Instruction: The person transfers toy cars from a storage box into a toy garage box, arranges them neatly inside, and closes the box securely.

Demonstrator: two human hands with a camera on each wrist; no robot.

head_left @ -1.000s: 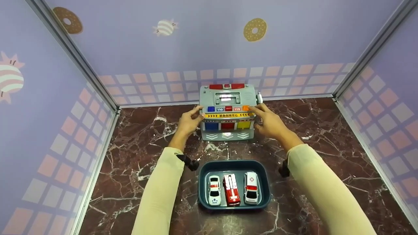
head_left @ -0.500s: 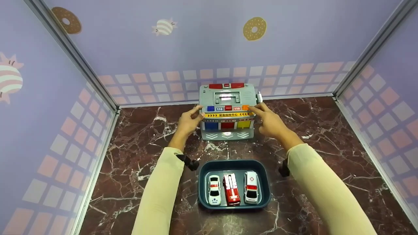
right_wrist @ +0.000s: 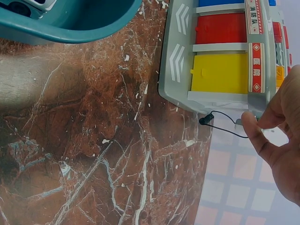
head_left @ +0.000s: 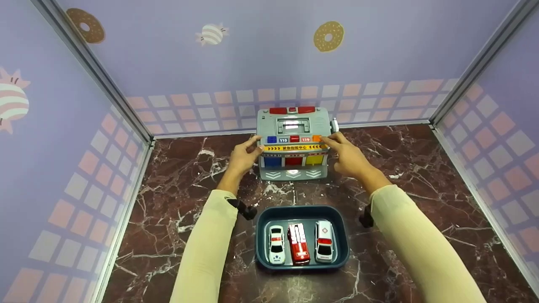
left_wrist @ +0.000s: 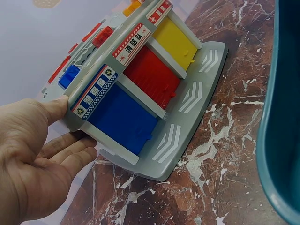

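Note:
A grey toy garage (head_left: 293, 147) stands against the back wall, with blue, red and yellow doors, all closed. My left hand (head_left: 244, 156) grips its left end. In the left wrist view, that thumb presses the front roof corner while the other fingers lie behind the edge. At the opposite end my right hand (head_left: 348, 155) holds the roof corner beside the orange button, between thumb and forefinger. A thin black cord (right_wrist: 227, 131) loops beside that thumb in the right wrist view. What the fingertips touch behind the roof is hidden.
In front of the garage, a dark teal tray (head_left: 260, 235) holds a white police car (head_left: 276, 245), a red fire truck (head_left: 298, 244) and a white ambulance (head_left: 324, 242). Purple walls enclose the brown marbled surface (head_left: 189, 185) at the back and both sides.
The lower fingers of my right hand have drawn back slightly from the garage's right side. The left hand, the garage and the tray stay where they were.

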